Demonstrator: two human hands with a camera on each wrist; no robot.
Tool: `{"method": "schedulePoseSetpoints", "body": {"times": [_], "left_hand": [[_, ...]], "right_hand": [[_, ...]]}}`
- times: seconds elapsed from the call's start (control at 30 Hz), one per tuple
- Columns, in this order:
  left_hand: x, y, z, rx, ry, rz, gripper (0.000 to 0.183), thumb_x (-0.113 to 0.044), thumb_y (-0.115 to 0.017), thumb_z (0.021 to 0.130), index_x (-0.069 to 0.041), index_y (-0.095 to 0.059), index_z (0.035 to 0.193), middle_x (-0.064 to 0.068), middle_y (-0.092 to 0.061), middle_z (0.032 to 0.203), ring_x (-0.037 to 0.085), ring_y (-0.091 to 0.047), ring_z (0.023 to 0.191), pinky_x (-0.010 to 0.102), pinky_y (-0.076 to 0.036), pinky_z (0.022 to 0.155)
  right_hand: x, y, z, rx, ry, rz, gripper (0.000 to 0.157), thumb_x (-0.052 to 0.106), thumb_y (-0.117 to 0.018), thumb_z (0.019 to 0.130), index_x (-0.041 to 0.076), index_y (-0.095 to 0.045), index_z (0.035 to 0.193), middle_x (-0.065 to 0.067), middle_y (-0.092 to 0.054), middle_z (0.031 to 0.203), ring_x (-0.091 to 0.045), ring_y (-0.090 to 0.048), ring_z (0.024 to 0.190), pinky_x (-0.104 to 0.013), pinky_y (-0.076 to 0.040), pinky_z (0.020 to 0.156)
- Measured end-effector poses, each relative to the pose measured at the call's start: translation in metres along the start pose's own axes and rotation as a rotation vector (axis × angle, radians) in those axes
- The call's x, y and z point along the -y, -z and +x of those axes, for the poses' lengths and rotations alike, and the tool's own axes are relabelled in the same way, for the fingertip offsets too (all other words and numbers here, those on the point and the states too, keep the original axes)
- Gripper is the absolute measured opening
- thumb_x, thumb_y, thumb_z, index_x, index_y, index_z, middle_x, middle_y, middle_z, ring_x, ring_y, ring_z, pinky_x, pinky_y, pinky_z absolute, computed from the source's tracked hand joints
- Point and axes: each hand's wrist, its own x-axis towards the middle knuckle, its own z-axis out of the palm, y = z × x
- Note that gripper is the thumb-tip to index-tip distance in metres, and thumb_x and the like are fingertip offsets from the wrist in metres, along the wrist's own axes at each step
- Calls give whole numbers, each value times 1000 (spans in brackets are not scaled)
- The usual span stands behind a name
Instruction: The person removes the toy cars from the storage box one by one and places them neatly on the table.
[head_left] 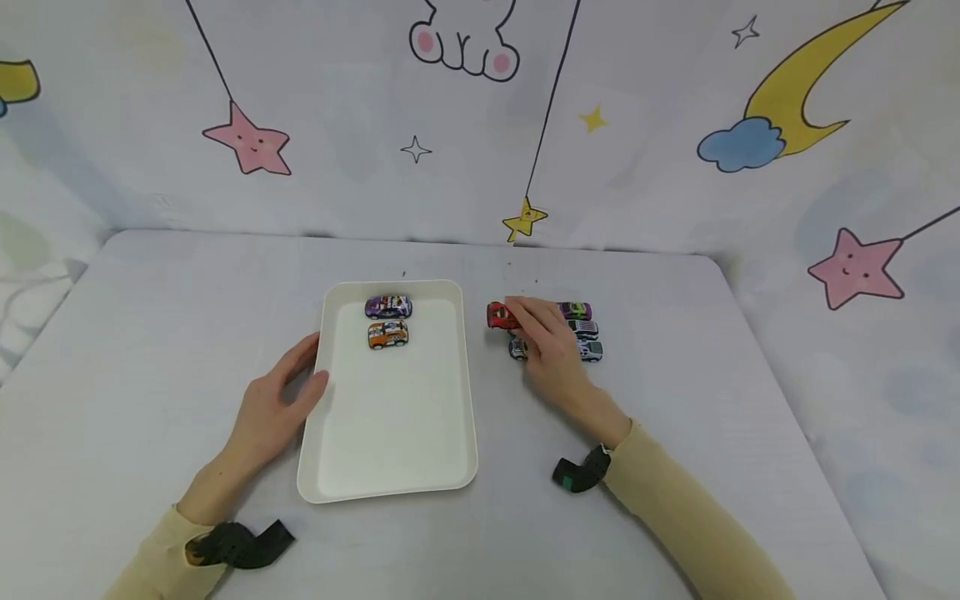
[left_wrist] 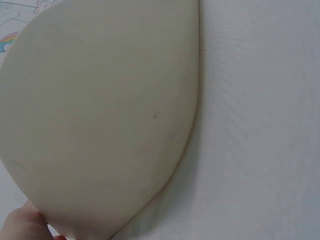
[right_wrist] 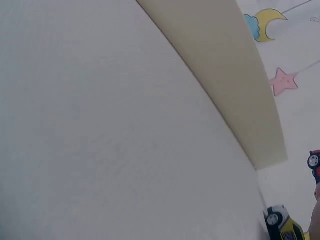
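In the head view my left hand (head_left: 273, 408) holds the left rim of a white tray (head_left: 390, 492), its thumb over the edge. The left wrist view shows the tray's outer wall (left_wrist: 110, 115) and part of a thumb. Two toy cars lie near the tray's far end, a purple car (head_left: 388, 307) and an orange car (head_left: 387, 334). To the right of the tray, my right hand (head_left: 555, 358) pinches a red toy car (head_left: 500, 316). Under and around that hand are more toy cars, partly hidden, including a purple-green car (head_left: 576, 311) and a silver car (head_left: 591, 351).
A white table (head_left: 675, 333) bears everything, with its far edge against a patterned backdrop (head_left: 360, 192). In the right wrist view a yellow toy car (right_wrist: 287, 227) sits at the lower right, near the fingers.
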Motion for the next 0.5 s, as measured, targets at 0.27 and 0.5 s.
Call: {"method": "schedulePoseSetpoints", "body": {"times": [0.27,0.5], "left_hand": [[-1,1,1,2,0,0,55,-28,-59,101,-21,-42,153,13,-57,144,34,-51,133,11,-29,102],[0,0,0,2,-2,-9,55,-27,-59,101,-19,-42,153,15,-57,144,36,-51,133,11,-29,103]], "right_hand": [[-18,28,-12,-49,-59,-44,39,-14,-63,89,-3,-67,126,-19,-67,121,-36,-59,111,-40,-46,97],[-35,46,-23,-88,-117,-88,37,-17,-60,89,-5,-67,123,-20,-67,120,-38,-58,109,-37,-45,97]]}}
